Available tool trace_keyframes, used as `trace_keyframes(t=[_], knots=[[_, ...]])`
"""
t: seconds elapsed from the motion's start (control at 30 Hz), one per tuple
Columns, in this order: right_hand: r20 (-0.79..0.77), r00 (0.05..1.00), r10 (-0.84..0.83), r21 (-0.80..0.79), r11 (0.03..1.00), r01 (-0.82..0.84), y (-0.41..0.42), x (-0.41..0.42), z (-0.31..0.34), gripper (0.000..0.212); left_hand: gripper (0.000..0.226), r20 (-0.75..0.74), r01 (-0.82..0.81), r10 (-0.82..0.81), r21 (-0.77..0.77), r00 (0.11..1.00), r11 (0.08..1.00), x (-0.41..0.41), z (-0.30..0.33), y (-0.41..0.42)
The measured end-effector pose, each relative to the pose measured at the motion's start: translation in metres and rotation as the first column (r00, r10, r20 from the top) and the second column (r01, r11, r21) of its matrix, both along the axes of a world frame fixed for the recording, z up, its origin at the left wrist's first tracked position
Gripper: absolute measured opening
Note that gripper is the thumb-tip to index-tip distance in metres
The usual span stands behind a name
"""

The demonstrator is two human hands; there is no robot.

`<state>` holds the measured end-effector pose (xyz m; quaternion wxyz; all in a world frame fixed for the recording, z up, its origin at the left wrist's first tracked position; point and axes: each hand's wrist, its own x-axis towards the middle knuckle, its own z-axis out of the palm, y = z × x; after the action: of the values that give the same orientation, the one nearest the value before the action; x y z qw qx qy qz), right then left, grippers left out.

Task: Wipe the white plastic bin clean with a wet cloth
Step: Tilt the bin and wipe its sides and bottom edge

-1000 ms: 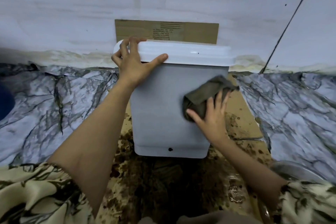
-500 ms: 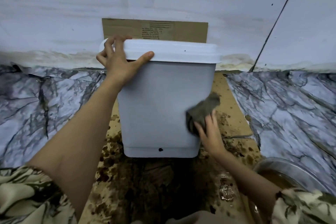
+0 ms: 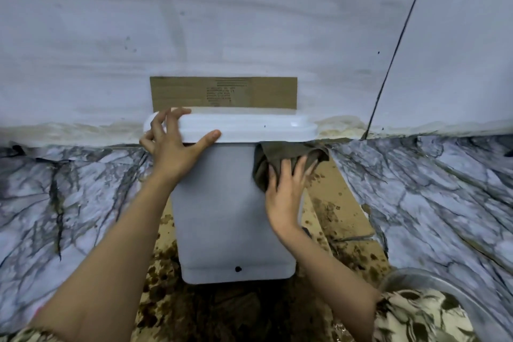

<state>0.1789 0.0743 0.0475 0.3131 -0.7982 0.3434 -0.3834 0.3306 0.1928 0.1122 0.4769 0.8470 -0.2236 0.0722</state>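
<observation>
dim cool light, soft blur, warped edges

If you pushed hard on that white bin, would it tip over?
Probably. The bin is tall and narrow, and the left hand grips its rim, seemingly to steady it while the right hand presses the floppy cloth against it.

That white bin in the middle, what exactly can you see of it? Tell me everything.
The white bin is a tall, smooth, plastic-looking box, narrowing slightly downward, with a wider white rim or lid on top and a small dark spot near its base. It stands on wet, stained cardboard close to the wall. The left hand grips its upper left corner; the right hand presses a dark cloth against its front, just under the rim.
</observation>
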Motion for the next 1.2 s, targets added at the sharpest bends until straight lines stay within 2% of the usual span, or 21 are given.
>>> trace_keyframes(t=[0.07, 0.13, 0.2, 0.27, 0.37, 0.43, 0.5, 0.57, 0.6, 0.67, 0.7, 0.83, 0.9, 0.97, 1.2], knots=[[0.048, 0.999, -0.014, 0.037, 0.999, 0.012, 0.012, 0.003, 0.014, 0.027, 0.064, 0.001, 0.004, -0.004, 0.004, 1.000, 1.000, -0.002, 0.000, 0.002], [0.092, 0.991, 0.099, 0.081, 0.991, -0.107, 0.035, -0.003, 0.019, 0.030, 0.063, 0.003, 0.017, -0.017, 0.010, 1.000, 1.000, -0.003, 0.001, 0.004], [0.178, 0.950, 0.258, 0.151, 0.946, -0.285, 0.061, -0.009, 0.026, 0.046, 0.063, -0.009, 0.035, -0.035, 0.026, 0.999, 0.999, -0.004, 0.002, 0.009], [0.272, 0.917, 0.293, 0.176, 0.921, -0.347, 0.075, -0.012, 0.043, 0.058, 0.063, 0.003, 0.068, -0.068, 0.072, 0.998, 0.995, -0.004, 0.004, 0.018], [0.397, 0.897, 0.193, 0.213, 0.932, -0.295, 0.071, -0.024, 0.062, 0.048, 0.059, 0.037, 0.101, -0.108, 0.156, 0.994, 0.983, -0.007, 0.007, 0.033], [0.410, 0.903, 0.128, 0.234, 0.942, -0.240, 0.062, -0.040, 0.069, 0.044, 0.057, 0.049, 0.108, -0.118, 0.168, 0.992, 0.980, -0.014, 0.008, 0.038], [0.400, 0.915, 0.046, 0.161, 0.980, -0.120, 0.049, -0.057, 0.075, 0.042, 0.056, 0.050, 0.113, -0.123, 0.171, 0.991, 0.979, -0.023, 0.008, 0.043], [0.245, 0.968, -0.052, -0.017, 0.998, 0.058, 0.034, -0.066, 0.083, 0.038, 0.058, 0.040, 0.112, -0.121, 0.181, 0.992, 0.977, -0.030, 0.007, 0.048], [0.077, 0.993, -0.092, -0.108, 0.989, 0.100, 0.028, -0.066, 0.086, 0.035, 0.060, 0.040, 0.109, -0.119, 0.191, 0.992, 0.975, -0.034, 0.007, 0.050], [-0.255, 0.963, -0.085, -0.235, 0.972, 0.024, 0.027, -0.060, 0.088, 0.039, 0.063, 0.064, 0.089, -0.107, 0.237, 0.992, 0.967, -0.040, 0.009, 0.054], [-0.346, 0.936, -0.057, -0.265, 0.964, -0.039, 0.032, -0.056, 0.087, 0.043, 0.066, 0.079, 0.074, -0.098, 0.263, 0.992, 0.962, -0.043, 0.009, 0.055], [-0.405, 0.910, 0.087, -0.349, 0.905, -0.241, 0.059, -0.036, 0.091, 0.047, 0.071, 0.082, 0.044, -0.068, 0.265, 0.994, 0.963, -0.046, 0.012, 0.057], [-0.436, 0.876, 0.205, -0.372, 0.845, -0.383, 0.071, -0.023, 0.096, 0.045, 0.068, 0.099, 0.039, -0.066, 0.260, 0.993, 0.965, -0.046, 0.010, 0.058], [-0.466, 0.847, 0.257, -0.381, 0.806, -0.454, 0.076, -0.014, 0.103, 0.042, 0.063, 0.107, 0.046, -0.076, 0.255, 0.991, 0.966, -0.047, 0.009, 0.062], [-0.560, 0.827, 0.050, -0.439, 0.829, -0.348, 0.039, -0.060, 0.103, 0.052, 0.072, 0.036, 0.144, -0.159, 0.269, 0.987, 0.952, -0.054, 0.018, 0.087]])
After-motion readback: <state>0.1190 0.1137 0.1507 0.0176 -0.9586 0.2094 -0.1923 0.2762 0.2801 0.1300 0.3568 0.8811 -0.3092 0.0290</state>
